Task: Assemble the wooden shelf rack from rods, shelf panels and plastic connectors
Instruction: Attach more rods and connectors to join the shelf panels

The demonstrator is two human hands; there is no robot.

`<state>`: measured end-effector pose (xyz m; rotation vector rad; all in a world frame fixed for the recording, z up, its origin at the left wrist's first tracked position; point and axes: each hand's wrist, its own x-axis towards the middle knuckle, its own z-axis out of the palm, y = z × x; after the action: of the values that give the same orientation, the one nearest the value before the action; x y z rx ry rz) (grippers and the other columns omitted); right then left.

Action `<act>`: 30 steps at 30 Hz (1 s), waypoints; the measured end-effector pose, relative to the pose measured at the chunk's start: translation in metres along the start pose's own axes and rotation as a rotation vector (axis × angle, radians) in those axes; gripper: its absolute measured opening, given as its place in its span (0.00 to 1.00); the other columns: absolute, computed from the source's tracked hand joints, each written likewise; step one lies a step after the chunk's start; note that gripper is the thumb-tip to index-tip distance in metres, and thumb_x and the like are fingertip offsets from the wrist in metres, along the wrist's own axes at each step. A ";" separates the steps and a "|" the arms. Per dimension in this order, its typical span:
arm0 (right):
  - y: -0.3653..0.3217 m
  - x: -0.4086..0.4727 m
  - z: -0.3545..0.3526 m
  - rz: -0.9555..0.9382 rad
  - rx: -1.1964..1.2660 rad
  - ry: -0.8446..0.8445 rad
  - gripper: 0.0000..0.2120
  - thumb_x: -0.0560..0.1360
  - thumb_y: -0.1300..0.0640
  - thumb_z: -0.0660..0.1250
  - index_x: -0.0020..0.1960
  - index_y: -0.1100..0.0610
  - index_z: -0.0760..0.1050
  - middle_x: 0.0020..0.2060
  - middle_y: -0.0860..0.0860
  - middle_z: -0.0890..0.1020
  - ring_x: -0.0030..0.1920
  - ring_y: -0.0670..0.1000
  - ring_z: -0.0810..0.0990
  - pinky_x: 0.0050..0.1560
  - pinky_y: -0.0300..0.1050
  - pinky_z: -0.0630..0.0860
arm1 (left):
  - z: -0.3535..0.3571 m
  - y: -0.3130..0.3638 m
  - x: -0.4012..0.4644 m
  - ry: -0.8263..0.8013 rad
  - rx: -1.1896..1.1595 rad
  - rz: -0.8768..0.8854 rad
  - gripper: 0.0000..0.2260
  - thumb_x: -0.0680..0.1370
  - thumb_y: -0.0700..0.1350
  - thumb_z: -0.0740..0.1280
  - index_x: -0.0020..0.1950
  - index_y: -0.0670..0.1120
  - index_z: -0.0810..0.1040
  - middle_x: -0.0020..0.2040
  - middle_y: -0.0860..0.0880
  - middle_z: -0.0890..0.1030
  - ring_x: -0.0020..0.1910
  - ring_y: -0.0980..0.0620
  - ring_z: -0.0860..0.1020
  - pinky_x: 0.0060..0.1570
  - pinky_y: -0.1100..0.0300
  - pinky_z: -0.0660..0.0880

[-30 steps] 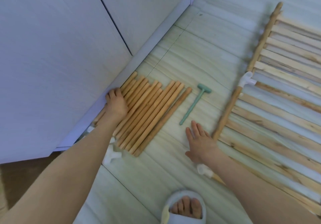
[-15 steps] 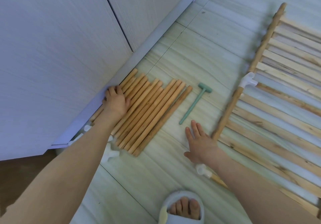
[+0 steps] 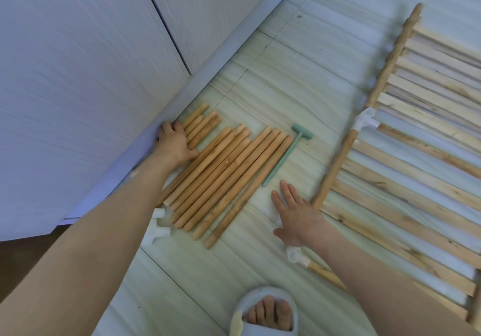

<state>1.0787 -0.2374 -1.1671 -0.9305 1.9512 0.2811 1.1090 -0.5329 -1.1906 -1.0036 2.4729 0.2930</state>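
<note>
Several wooden rods (image 3: pixel 226 174) lie side by side on the floor by a white cabinet. My left hand (image 3: pixel 173 143) rests on the shorter rods at their left edge, fingers bent over them against the cabinet base. My right hand (image 3: pixel 296 213) lies flat on the floor, fingers straight, between the rods and a slatted shelf panel (image 3: pixel 416 169). A long rod (image 3: pixel 338 163) runs along the panel's left edge with a white plastic connector (image 3: pixel 365 120) on it. Another white connector (image 3: pixel 295 256) on a rod sits below my right wrist. Loose white connectors (image 3: pixel 157 227) lie beside my left forearm.
A green plastic mallet (image 3: pixel 285 157) lies between the rods and the panel. The white cabinet (image 3: pixel 91 62) fills the left side, its base (image 3: pixel 208 80) running diagonally. A foot in a pale slipper (image 3: pixel 265 312) stands at the bottom centre.
The rods have spread out and shifted unevenly, some sliding down toward me. My left hand has stayed at their left edge. My right hand has stayed flat on the floor.
</note>
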 end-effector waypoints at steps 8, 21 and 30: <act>0.003 0.002 0.003 -0.012 0.000 0.009 0.40 0.79 0.46 0.58 0.75 0.55 0.32 0.72 0.54 0.28 0.74 0.53 0.32 0.74 0.50 0.44 | -0.002 0.015 0.004 0.091 0.025 0.060 0.20 0.75 0.43 0.69 0.61 0.36 0.66 0.58 0.35 0.73 0.56 0.37 0.74 0.51 0.46 0.75; 0.064 -0.047 0.007 -0.015 0.276 0.540 0.24 0.79 0.53 0.52 0.72 0.63 0.63 0.73 0.62 0.62 0.73 0.62 0.61 0.71 0.57 0.62 | -0.042 0.157 -0.072 0.180 -0.281 0.477 0.17 0.76 0.43 0.63 0.63 0.42 0.67 0.55 0.42 0.75 0.53 0.42 0.75 0.47 0.51 0.72; 0.168 -0.100 0.071 0.325 0.280 0.183 0.34 0.79 0.45 0.58 0.77 0.48 0.41 0.76 0.51 0.37 0.76 0.56 0.39 0.71 0.63 0.53 | -0.004 0.228 -0.138 -0.173 -0.528 0.483 0.13 0.74 0.40 0.65 0.57 0.41 0.71 0.48 0.43 0.77 0.50 0.45 0.76 0.45 0.58 0.70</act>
<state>1.0342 -0.0344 -1.1518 -0.4690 2.2411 0.1042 1.0354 -0.2879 -1.1147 -0.5039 2.4931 1.1804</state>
